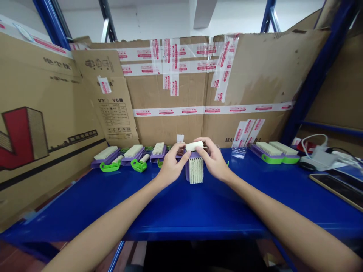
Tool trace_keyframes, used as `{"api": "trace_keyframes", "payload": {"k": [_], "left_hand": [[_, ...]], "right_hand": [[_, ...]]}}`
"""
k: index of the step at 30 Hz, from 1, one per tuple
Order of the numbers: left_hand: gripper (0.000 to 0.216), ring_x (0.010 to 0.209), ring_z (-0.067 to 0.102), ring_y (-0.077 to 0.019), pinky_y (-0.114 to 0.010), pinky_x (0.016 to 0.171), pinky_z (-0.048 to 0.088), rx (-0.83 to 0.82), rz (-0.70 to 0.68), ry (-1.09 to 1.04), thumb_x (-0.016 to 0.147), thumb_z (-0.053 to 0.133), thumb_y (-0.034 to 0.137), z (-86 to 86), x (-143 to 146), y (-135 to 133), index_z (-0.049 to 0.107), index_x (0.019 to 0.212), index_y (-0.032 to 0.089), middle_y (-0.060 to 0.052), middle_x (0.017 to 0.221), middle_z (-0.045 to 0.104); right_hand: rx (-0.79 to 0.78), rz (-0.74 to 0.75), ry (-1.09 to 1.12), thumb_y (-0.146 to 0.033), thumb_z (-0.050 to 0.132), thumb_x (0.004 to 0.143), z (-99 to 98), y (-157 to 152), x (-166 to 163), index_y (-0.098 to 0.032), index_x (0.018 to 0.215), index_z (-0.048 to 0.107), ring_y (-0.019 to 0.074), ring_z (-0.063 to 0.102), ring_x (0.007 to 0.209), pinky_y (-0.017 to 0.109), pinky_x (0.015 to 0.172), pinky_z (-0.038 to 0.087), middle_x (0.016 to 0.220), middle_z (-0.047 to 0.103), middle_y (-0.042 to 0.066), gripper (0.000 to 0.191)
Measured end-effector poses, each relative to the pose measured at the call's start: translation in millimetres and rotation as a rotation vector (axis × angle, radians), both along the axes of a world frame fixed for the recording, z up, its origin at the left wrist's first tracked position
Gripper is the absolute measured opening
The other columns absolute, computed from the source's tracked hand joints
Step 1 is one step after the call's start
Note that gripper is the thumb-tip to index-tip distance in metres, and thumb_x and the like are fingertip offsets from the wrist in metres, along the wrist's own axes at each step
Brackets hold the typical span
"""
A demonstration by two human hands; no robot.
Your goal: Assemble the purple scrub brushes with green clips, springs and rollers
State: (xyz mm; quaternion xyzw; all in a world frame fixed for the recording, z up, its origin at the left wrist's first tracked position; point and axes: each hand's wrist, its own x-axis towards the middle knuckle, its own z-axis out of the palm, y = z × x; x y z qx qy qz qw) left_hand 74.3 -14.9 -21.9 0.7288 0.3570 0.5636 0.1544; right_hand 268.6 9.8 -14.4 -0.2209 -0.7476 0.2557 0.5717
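Near the middle of the blue table, a short white roller (194, 146) is held lengthwise between my two hands. My left hand (172, 163) is closed at its left end, thumb in front and fingers behind. My right hand (213, 160) pinches the right end, where a thin pin sticks out. Directly under the roller is a purple holder with a cream ribbed pad (196, 170), its ridges facing me. My fingers partly cover the holder's upper part, so I cannot tell whether the roller touches it.
Similar purple holders with cream pads (133, 151) line the back left, with green clips (138, 165) and white rollers before them. Two assembled pieces with green ends (272, 153) lie at back right. A charger (319, 155) and phone (340, 189) are far right. Taped cardboard (170, 132) walls the back.
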Motion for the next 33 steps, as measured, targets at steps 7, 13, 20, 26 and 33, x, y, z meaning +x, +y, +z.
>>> {"api": "trace_keyframes", "payload": {"k": [7, 13, 20, 26, 33], "left_hand": [[0.033, 0.108, 0.073, -0.0255, -0.044, 0.100, 0.057, -0.029, 0.004, -0.029, 0.106, 0.064, 0.048, -1.5, -0.7, 2.1, 0.066, 0.126, 0.022, -0.010, 0.120, 0.075], [0.034, 0.105, 0.072, -0.0246, -0.043, 0.098, 0.057, -0.026, 0.009, -0.011, 0.108, 0.061, 0.050, -2.2, -0.4, 1.0, 0.064, 0.127, 0.022, -0.009, 0.118, 0.075], [0.033, 0.112, 0.071, -0.0246, -0.042, 0.100, 0.057, -0.020, 0.007, -0.018, 0.111, 0.054, 0.050, -3.1, -0.4, -0.6, 0.059, 0.130, 0.024, -0.008, 0.122, 0.075], [0.036, 0.106, 0.072, -0.0244, -0.041, 0.096, 0.057, -0.045, 0.000, -0.022, 0.109, 0.059, 0.051, -3.9, -0.8, 1.7, 0.061, 0.129, 0.022, -0.009, 0.119, 0.075], [0.031, 0.102, 0.071, -0.0230, -0.039, 0.094, 0.057, -0.041, -0.010, 0.016, 0.109, 0.059, 0.048, -1.7, 1.0, -1.3, 0.062, 0.125, 0.021, -0.008, 0.116, 0.074]], "right_hand": [[0.045, -0.028, -0.042, -0.044, 0.056, 0.111, -0.4, -1.3, 0.9, -0.028, 0.141, 0.056, 0.0264, 0.069, 0.111, 0.044, 0.092, 0.059, 0.129, 0.070, 0.010, 0.034], [0.061, -0.024, -0.051, -0.045, 0.057, 0.111, 0.5, -0.8, 1.7, -0.028, 0.135, 0.057, 0.0249, 0.071, 0.107, 0.043, 0.091, 0.059, 0.123, 0.071, 0.008, 0.029], [0.136, -0.088, -0.113, -0.043, 0.056, 0.111, 2.4, 1.6, 3.1, -0.028, 0.135, 0.060, 0.0257, 0.071, 0.107, 0.045, 0.093, 0.058, 0.127, 0.073, 0.009, 0.028], [0.070, -0.008, -0.035, -0.043, 0.061, 0.110, -0.8, 4.8, 1.8, -0.027, 0.132, 0.062, 0.0247, 0.071, 0.104, 0.043, 0.091, 0.058, 0.120, 0.074, 0.008, 0.028], [-0.011, 0.062, 0.060, -0.043, 0.066, 0.107, -1.2, 2.9, -2.0, -0.027, 0.127, 0.063, 0.0243, 0.071, 0.105, 0.043, 0.093, 0.057, 0.116, 0.073, 0.007, 0.026]]}}
